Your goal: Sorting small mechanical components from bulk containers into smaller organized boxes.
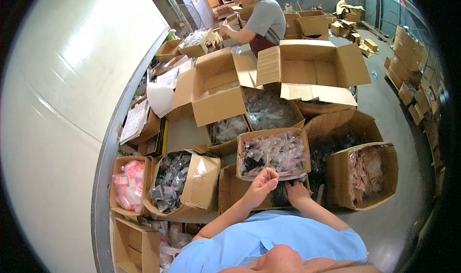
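1. Your left hand (262, 183) is raised at the near edge of an open, rectangular brown cardboard box (307, 150); fingers curled, thumb close to the fingertips. Cannot tell whether anything is pinched.
2. Your right hand (297, 192) reaches down just on your side of that box, fingers over black material (282, 196); fingertips hidden, grip cannot be told.
3. Small clear plastic packets (276, 150), some with dark contents, fill the box directly ahead of your hands.
4. To your right, a tilted brown carton (342, 179) holds tan, strip-like pieces (366, 172).
5. To your left: pink-and-white plastic packets (128, 184) in one box; beside it, clear bags of dark pieces (168, 186) in another.
6. Beyond the cartons, a co-worker in a grey shirt (266, 18) bends over boxes.
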Motion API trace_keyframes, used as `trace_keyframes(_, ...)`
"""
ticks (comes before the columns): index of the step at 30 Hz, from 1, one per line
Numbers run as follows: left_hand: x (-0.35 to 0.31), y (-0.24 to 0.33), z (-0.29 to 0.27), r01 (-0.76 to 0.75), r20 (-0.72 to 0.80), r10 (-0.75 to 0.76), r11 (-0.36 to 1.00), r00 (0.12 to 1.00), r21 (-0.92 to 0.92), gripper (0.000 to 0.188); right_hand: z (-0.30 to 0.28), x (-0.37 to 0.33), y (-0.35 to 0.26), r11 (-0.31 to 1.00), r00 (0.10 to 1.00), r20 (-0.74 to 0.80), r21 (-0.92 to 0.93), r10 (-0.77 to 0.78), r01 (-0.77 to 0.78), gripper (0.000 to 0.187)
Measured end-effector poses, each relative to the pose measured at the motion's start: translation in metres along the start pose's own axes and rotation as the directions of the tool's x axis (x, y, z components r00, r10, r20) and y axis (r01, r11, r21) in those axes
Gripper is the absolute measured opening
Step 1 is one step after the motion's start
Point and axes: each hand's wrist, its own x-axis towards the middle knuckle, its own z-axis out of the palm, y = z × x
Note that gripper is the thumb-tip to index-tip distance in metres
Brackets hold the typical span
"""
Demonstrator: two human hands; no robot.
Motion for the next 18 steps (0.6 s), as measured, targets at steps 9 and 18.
trace_keyframes(9,-0.014,-0.013,-0.003,0.008,0.000,-0.008,0.986,1.000,0.164,0.019,0.003,-0.003,0.000,0.993,0.990,-0.087,-0.036,-0.113,0.110,0.017)
trace_keyframes(18,-0.023,-0.019,-0.004,0.050,0.002,-0.051,0.988,0.999,0.146,0.019,-0.015,-0.004,0.008,0.980,0.996,-0.075,0.193,-0.044,0.058,0.019)
